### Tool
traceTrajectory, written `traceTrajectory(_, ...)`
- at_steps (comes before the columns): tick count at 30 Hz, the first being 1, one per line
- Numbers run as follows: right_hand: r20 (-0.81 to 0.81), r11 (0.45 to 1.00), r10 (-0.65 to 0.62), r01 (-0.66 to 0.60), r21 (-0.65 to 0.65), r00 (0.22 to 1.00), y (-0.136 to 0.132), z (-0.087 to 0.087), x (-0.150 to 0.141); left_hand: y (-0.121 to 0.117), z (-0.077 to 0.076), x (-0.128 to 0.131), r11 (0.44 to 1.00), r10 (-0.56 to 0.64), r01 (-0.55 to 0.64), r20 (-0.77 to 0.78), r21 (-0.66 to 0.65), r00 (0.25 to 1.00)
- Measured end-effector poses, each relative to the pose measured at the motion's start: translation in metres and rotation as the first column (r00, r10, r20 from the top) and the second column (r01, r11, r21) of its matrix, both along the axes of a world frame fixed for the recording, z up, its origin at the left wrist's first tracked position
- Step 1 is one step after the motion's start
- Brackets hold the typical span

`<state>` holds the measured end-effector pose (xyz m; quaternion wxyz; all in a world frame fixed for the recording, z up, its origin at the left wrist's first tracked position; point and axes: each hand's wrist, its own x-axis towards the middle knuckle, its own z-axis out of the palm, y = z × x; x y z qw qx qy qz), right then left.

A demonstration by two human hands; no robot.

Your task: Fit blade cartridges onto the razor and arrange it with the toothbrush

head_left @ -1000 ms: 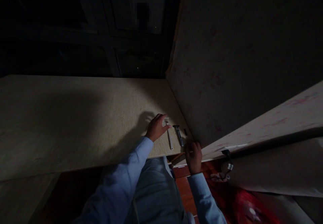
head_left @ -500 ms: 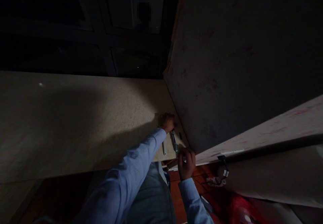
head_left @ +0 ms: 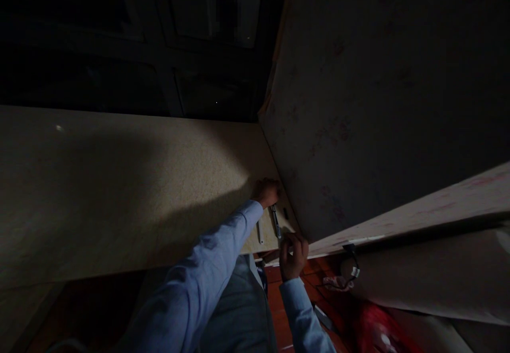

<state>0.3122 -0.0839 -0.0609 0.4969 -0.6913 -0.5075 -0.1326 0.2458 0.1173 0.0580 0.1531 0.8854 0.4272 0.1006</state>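
Note:
My left hand (head_left: 268, 192) rests on the pale stone-like sill near the wall, its fingers curled downward; whatever lies under them is hidden. Just below it lies a slim dark pen-like tool (head_left: 275, 221) with a lighter end, its far end close to my palm. Left of that is a narrow whitish strip (head_left: 260, 232) with a small hole at its near end. A small black piece (head_left: 286, 213) sits by the wall. At the sill's front corner my right hand (head_left: 294, 252) is closed, thumb and fingers bent together; I cannot make out anything between them.
The sill (head_left: 99, 194) runs left below a dark window (head_left: 215, 77). A patterned wall (head_left: 358, 103) bounds the right. Below it are a plug with a cable (head_left: 350, 249), a red bag (head_left: 378, 332) and reddish floor tiles (head_left: 281, 300).
My left hand has shifted slightly to the right, towards the wall, with its fingers curled further. My right hand stays nearly in place, and the view has tilted slightly.

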Motion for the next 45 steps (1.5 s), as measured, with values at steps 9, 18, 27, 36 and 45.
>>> traceTrajectory(9, 0.013, 0.999, 0.005, -0.005, -0.051, 1.000, 0.000, -0.022, 0.008, -0.005, 0.006, -0.003, 0.997, -0.075, 0.075, 0.022, -0.023, 0.997)
traceTrajectory(18, 0.092, 0.998, -0.036, 0.031, 0.050, 0.995, 0.007, -0.031, 0.007, -0.005, -0.002, 0.006, 0.998, -0.066, 0.066, 0.057, -0.008, 0.996)
traceTrajectory(27, 0.096, 0.998, 0.006, -0.011, 0.055, 0.995, 0.006, -0.033, 0.009, -0.008, -0.006, 0.007, 0.999, -0.041, 0.035, 0.213, 0.028, 0.976)
traceTrajectory(36, 0.016, 0.999, 0.028, -0.028, 0.044, 0.999, 0.002, -0.012, -0.001, -0.010, -0.001, -0.076, 0.979, 0.120, -0.186, 0.510, 0.080, 0.852)
traceTrajectory(45, -0.189, 0.987, 0.047, -0.016, 0.161, 0.981, -0.001, 0.030, -0.010, -0.042, -0.050, -0.256, 0.866, 0.406, -0.498, 0.641, -0.043, 0.651)
